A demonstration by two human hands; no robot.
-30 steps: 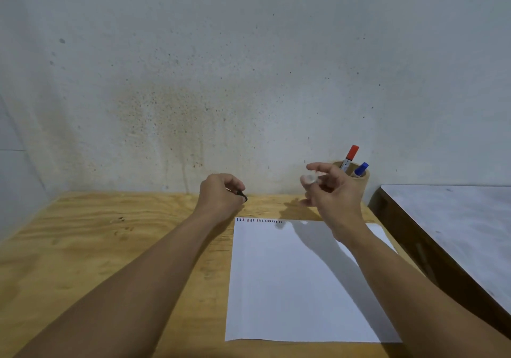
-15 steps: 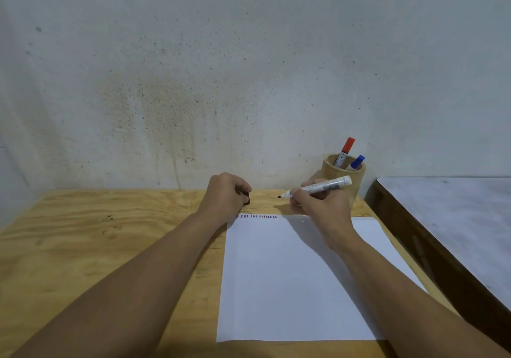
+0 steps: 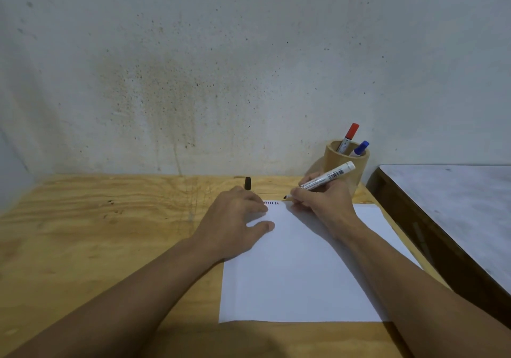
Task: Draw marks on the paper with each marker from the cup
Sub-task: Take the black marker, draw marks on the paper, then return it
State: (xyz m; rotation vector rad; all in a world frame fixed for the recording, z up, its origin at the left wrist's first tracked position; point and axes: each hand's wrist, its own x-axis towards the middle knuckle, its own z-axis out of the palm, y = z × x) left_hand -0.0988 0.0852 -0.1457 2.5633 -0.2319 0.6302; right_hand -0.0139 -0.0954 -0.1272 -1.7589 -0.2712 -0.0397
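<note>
On the plywood table (image 3: 110, 233), the left hand (image 3: 235, 219) lies flat, palm down, at the upper left corner of the white paper (image 3: 298, 274), fingers spread loosely and gripping nothing, the thumb resting on the sheet. Just past its fingertips a black cap (image 3: 248, 183) stands upright on the bare wood. A short row of small strokes, the marks (image 3: 272, 203), runs along the paper's top edge beside those fingers. To the right, the right hand (image 3: 323, 205) pinches a white marker (image 3: 323, 180) in a closed writing grip; its long axis slants from upper right down to lower left, the dark tip pointing left and down at the paper's top edge just beyond the marks. Behind it, against the wall, a wooden cup (image 3: 336, 164) holds a red-capped marker (image 3: 349, 136) and a blue-capped marker (image 3: 360, 148), both leaning right with caps up.
</note>
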